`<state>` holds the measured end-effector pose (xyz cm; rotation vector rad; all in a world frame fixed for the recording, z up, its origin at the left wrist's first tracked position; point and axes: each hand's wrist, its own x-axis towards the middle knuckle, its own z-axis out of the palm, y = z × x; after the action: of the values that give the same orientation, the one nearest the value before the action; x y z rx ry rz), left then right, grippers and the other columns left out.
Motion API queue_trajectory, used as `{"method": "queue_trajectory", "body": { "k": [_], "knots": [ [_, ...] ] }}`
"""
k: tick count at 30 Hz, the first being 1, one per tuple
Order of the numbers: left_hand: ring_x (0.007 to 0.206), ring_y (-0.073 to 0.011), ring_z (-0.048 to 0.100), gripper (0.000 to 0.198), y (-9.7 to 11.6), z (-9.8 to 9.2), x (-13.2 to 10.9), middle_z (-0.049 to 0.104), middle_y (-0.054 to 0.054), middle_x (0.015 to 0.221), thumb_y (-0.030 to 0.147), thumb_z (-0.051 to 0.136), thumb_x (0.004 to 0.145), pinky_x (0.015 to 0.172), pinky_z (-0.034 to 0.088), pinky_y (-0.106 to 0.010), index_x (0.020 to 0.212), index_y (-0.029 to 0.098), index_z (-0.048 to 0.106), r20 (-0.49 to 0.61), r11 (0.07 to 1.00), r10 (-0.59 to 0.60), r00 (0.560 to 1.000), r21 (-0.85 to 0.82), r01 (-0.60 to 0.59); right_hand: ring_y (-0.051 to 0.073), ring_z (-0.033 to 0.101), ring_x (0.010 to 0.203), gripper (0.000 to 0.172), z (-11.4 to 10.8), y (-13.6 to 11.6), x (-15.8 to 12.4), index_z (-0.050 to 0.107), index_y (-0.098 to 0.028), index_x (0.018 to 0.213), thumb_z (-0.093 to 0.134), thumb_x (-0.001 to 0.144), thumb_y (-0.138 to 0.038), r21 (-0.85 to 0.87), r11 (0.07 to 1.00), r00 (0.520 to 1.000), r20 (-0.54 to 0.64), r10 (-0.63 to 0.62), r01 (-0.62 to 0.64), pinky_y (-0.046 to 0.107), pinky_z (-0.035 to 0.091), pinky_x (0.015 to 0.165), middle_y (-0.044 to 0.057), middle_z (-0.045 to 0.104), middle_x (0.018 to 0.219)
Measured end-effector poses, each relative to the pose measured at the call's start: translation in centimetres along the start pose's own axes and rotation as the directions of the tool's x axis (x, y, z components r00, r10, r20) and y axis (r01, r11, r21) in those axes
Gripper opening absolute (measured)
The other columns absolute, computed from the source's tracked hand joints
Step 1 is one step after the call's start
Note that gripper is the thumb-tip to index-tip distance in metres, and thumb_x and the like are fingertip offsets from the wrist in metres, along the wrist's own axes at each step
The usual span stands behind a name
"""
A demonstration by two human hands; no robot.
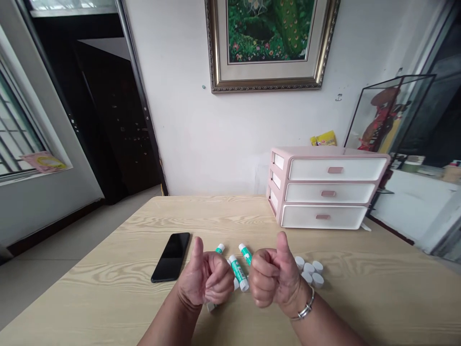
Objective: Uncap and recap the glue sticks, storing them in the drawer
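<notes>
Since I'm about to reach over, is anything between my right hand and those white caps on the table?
Nothing visible is: the white caps sit on the wooden table close beside your right hand, with no object between them.

The surface [216, 216] is pale blond wood, streaked with wavy tan grain. On it lie a black phone [170, 257] with a glossy dark face, white glue sticks [238, 273] banded in bright green, and plain white caps [309, 271]. At its far edge stands a drawer unit [326, 187], with a dusty pink frame, white drawer fronts and pink pulls. A yellow packet [324, 139] shows beyond it. High above the surface hangs a peacock painting [270, 29], all deep greens with small pink flowers, inside a cream mat [266, 72] and an ornate gold frame [264, 86].
</notes>
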<state>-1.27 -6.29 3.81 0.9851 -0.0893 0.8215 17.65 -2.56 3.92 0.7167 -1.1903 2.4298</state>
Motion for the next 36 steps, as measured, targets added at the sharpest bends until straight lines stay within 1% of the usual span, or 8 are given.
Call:
{"method": "queue_trajectory", "body": {
  "k": [3, 6, 11, 14, 18, 25, 30, 36],
  "knots": [
    [0.032, -0.0029, 0.018, 0.081, 1.2, -0.1, 1.0, 0.027, 0.006, 0.039, 0.092, 0.027, 0.080, 0.028, 0.013, -0.014, 0.044, 0.019, 0.034, 0.021, 1.000, -0.006, 1.000, 0.022, 0.006, 0.006, 0.019, 0.041, 0.074, -1.2, -1.2, 0.7, 0.033, -0.023, 0.060, 0.016, 0.085, -0.091, -0.024, 1.000, 0.999, 0.032, 0.009, -0.008, 0.021, 0.018, 0.041, -0.009, 0.025, 0.048],
    [0.030, -0.0024, 0.017, 0.081, 2.0, -0.7, 1.5, 0.024, 0.007, 0.038, 0.093, 0.029, 0.078, 0.028, 0.012, -0.015, 0.043, 0.020, 0.030, 0.024, 0.999, -0.014, 1.000, 0.049, 0.013, 0.006, 0.017, 0.040, 0.074, -2.6, -2.0, 0.8, 0.031, -0.023, 0.060, 0.014, 0.085, -0.091, -0.027, 1.000, 1.000, 0.028, 0.011, -0.010, 0.021, 0.017, 0.040, -0.009, 0.024, 0.048],
    [0.029, -0.0020, 0.015, 0.082, 2.3, -2.6, 1.4, 0.021, 0.007, 0.036, 0.094, 0.031, 0.076, 0.027, 0.012, -0.015, 0.042, 0.020, 0.027, 0.009, 0.995, -0.062, 0.998, 0.077, 0.061, 0.006, 0.018, 0.040, 0.075, -4.3, -1.7, -0.3, 0.030, -0.024, 0.059, 0.012, 0.082, -0.093, -0.010, 1.000, 1.000, 0.015, 0.025, -0.025, 0.022, 0.018, 0.040, -0.009, 0.024, 0.047],
    [0.028, -0.0025, 0.015, 0.082, 2.2, -3.3, 1.1, 0.021, 0.007, 0.035, 0.096, 0.029, 0.074, 0.027, 0.012, -0.016, 0.041, 0.021, 0.026, -0.035, 0.992, -0.084, 0.996, 0.093, 0.087, 0.006, 0.018, 0.040, 0.077, -4.4, -1.3, -1.0, 0.030, -0.024, 0.058, 0.011, 0.079, -0.096, -0.002, 1.000, 0.999, -0.020, 0.029, -0.029, 0.021, 0.018, 0.040, -0.009, 0.024, 0.046],
    [0.027, -0.0026, 0.014, 0.083, 2.1, -3.5, 0.7, 0.020, 0.007, 0.034, 0.097, 0.028, 0.073, 0.027, 0.011, -0.016, 0.039, 0.022, 0.025, -0.086, 0.991, -0.091, 0.992, 0.092, 0.099, 0.006, 0.019, 0.039, 0.078, -4.2, -1.2, -1.2, 0.029, -0.024, 0.056, 0.013, 0.075, -0.098, 0.019, 1.000, 0.998, -0.064, 0.020, -0.019, 0.021, 0.019, 0.040, -0.009, 0.023, 0.044],
    [0.028, -0.0025, 0.014, 0.082, 1.7, -3.4, 0.1, 0.021, 0.007, 0.034, 0.096, 0.033, 0.074, 0.028, 0.010, -0.016, 0.040, 0.022, 0.024, -0.134, 0.991, -0.077, 0.988, 0.095, 0.090, 0.006, 0.018, 0.040, 0.075, -4.2, -1.0, -0.9, 0.026, -0.024, 0.056, 0.016, 0.079, -0.095, 0.009, 1.000, 0.999, -0.049, 0.014, -0.013, 0.022, 0.018, 0.040, -0.009, 0.023, 0.044],
    [0.028, -0.0023, 0.013, 0.080, 1.5, -3.4, 0.1, 0.021, 0.007, 0.034, 0.094, 0.034, 0.076, 0.029, 0.009, -0.016, 0.041, 0.023, 0.027, -0.120, 0.993, -0.080, 0.989, 0.078, 0.090, 0.006, 0.018, 0.040, 0.078, -4.3, -0.8, -1.1, 0.027, -0.024, 0.055, 0.020, 0.075, -0.099, 0.017, 0.998, 0.995, -0.086, 0.056, -0.054, 0.021, 0.018, 0.040, -0.010, 0.023, 0.042],
    [0.029, -0.0025, 0.013, 0.080, 1.5, -3.6, 0.0, 0.021, 0.007, 0.035, 0.094, 0.030, 0.077, 0.029, 0.010, -0.016, 0.041, 0.023, 0.026, -0.138, 0.993, -0.073, 0.988, 0.087, 0.086, 0.005, 0.018, 0.040, 0.076, -4.1, -0.8, -1.1, 0.027, -0.024, 0.056, 0.022, 0.079, -0.096, 0.002, 0.999, 0.998, -0.051, 0.040, -0.040, 0.021, 0.018, 0.041, -0.010, 0.023, 0.044]
  ]
}}
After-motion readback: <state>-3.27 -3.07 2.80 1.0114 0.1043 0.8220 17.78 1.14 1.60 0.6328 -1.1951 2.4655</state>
